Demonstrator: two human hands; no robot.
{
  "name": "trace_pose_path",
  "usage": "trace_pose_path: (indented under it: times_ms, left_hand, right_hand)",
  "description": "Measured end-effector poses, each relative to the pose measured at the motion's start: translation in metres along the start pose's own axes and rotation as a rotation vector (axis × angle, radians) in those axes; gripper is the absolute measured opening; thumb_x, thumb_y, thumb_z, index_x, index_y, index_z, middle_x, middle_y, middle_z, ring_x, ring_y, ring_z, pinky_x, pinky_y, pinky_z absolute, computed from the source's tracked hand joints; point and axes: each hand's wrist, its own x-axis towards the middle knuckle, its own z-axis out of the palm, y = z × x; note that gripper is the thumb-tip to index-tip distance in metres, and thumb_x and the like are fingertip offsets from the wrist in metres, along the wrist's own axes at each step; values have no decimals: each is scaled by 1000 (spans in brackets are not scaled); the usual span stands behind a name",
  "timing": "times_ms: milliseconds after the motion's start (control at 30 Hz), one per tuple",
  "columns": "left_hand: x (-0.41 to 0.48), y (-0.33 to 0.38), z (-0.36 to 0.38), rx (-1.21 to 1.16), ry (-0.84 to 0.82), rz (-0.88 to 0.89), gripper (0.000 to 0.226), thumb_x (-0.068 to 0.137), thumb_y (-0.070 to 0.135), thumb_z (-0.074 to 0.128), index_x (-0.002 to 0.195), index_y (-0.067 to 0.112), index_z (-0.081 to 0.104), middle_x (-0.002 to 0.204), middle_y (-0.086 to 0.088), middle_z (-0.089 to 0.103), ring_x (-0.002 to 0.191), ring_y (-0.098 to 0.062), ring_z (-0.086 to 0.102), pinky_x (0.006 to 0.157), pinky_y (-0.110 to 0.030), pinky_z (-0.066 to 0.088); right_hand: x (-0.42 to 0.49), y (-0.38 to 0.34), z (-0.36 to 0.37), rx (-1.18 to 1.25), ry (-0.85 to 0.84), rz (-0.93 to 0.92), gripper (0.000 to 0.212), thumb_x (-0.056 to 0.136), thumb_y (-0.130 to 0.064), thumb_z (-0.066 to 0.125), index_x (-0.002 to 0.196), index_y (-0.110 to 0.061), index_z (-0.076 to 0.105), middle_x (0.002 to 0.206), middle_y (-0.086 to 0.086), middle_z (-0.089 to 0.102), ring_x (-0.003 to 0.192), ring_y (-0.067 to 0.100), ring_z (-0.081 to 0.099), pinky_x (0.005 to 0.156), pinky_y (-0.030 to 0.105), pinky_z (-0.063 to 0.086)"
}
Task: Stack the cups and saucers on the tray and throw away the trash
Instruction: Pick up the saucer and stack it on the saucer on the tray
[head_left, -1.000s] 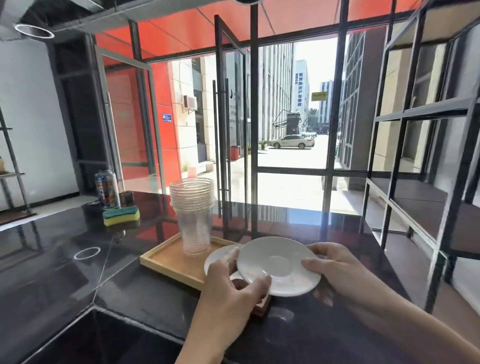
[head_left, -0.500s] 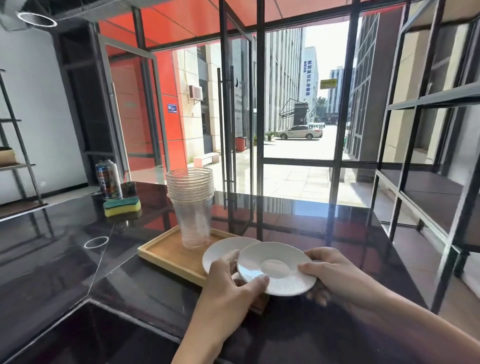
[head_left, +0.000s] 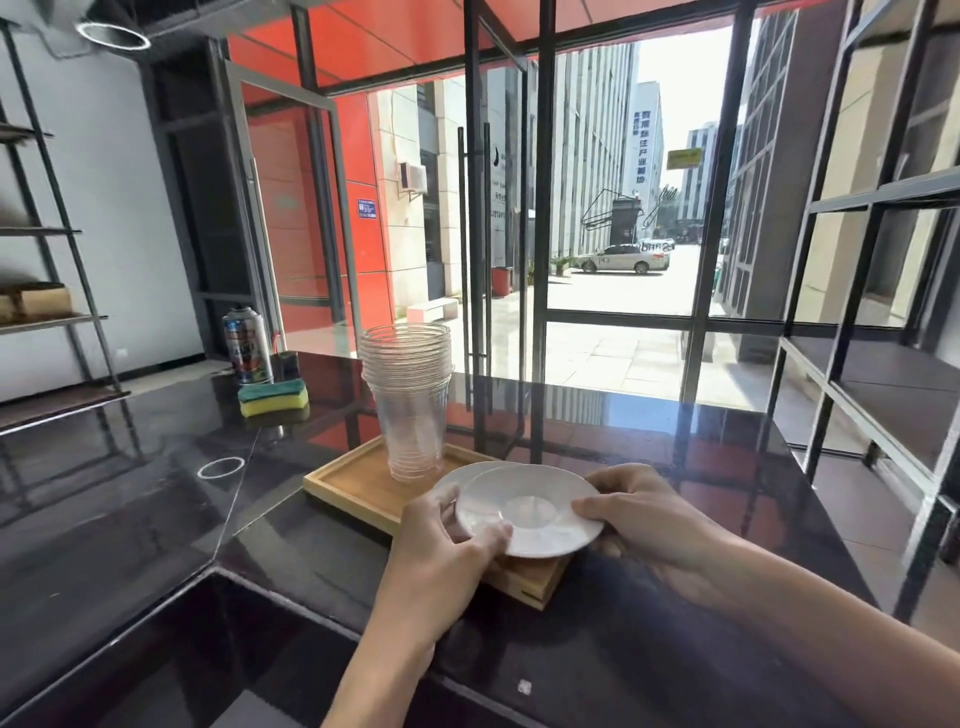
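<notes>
A wooden tray (head_left: 353, 486) lies on the black counter. A stack of several clear plastic cups (head_left: 408, 395) stands upright on its far half. A white saucer (head_left: 540, 506) is held nearly level over the tray's near right corner. My left hand (head_left: 452, 545) grips its left rim, thumb on top. My right hand (head_left: 644, 514) grips its right rim. A second white saucer (head_left: 457, 478) lies under it on the tray, mostly covered.
A yellow-green sponge (head_left: 274, 397) and a spray can (head_left: 247, 345) sit at the counter's far left. A dark sink basin (head_left: 171, 654) opens at the near left. Black metal shelving (head_left: 883, 322) stands on the right, glass doors beyond the counter.
The saucer held in both hands has come lower and sits closer over the other saucer on the tray. The view has tilted slightly.
</notes>
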Motion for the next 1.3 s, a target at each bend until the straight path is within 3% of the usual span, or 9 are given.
trace_pose_path:
  times_ms: [100, 200, 300, 400, 633, 733, 800, 967, 1300]
  left_hand:
    - [0, -2, -1, 19, 49, -1, 37, 74, 13, 77, 79, 49, 71, 79, 39, 70, 80, 21, 63, 66, 0, 46]
    - [0, 1, -1, 37, 91, -28, 63, 66, 28, 77, 127, 26, 63, 118, 6, 73, 106, -6, 67, 96, -29, 52]
    - [1, 1, -2, 135, 169, -2, 74, 73, 25, 78, 140, 12, 49, 130, -2, 65, 94, -4, 63, 84, -17, 46]
    - [1, -1, -2, 261, 253, 32, 65, 78, 24, 75, 138, 14, 52, 130, 1, 66, 84, 4, 64, 70, -2, 37]
    - [-2, 0, 0, 258, 311, -24, 62, 80, 28, 72, 137, 15, 50, 127, 4, 64, 110, -14, 62, 89, -24, 45]
    - [-3, 2, -2, 260, 324, -61, 23, 79, 24, 72, 86, 35, 53, 72, 33, 50, 69, 9, 52, 61, -6, 37]
    - [-2, 4, -4, 267, 349, -61, 40, 76, 20, 72, 63, 36, 38, 55, 32, 46, 61, 11, 49, 66, -15, 42]
    - [-3, 6, -8, 245, 351, -64, 15, 78, 23, 71, 89, 26, 63, 102, 9, 71, 110, -22, 64, 95, -33, 48]
    - [8, 4, -8, 338, 359, -43, 27, 84, 23, 63, 104, 5, 64, 109, -14, 69, 106, -33, 62, 90, -38, 49]
  right_hand:
    - [3, 2, 1, -33, 17, -3, 17, 92, -2, 58, 108, 3, 63, 71, 13, 62, 37, 7, 45, 35, 18, 35]
    - [4, 0, 3, -57, 37, -14, 18, 89, 0, 60, 106, 3, 64, 68, 15, 61, 37, 8, 44, 37, 20, 36]
    - [4, -3, 5, -76, 64, -4, 15, 88, -1, 63, 102, 3, 64, 61, 13, 60, 34, 8, 42, 37, 19, 34]
    - [3, -5, 7, -103, 74, -1, 11, 87, -4, 68, 97, 0, 66, 55, 9, 57, 37, 8, 41, 38, 20, 34]
    - [10, -5, 11, -225, 110, -37, 10, 82, -8, 73, 88, 0, 73, 57, 8, 61, 42, 9, 46, 42, 23, 38]
    - [12, -2, 13, -305, 123, -69, 10, 82, -17, 76, 88, -10, 71, 70, 8, 69, 50, 11, 52, 42, 21, 41]
    - [14, -1, 15, -362, 133, -130, 7, 83, -20, 75, 82, -17, 68, 76, 2, 69, 59, 10, 57, 45, 19, 43]
    - [16, -1, 24, -541, 151, -282, 10, 85, -25, 72, 80, -18, 68, 76, -3, 66, 70, 14, 61, 55, 26, 44]
    - [38, 19, 25, -706, 372, -318, 27, 79, -40, 68, 53, -42, 59, 78, 7, 72, 69, 32, 64, 64, 44, 56]
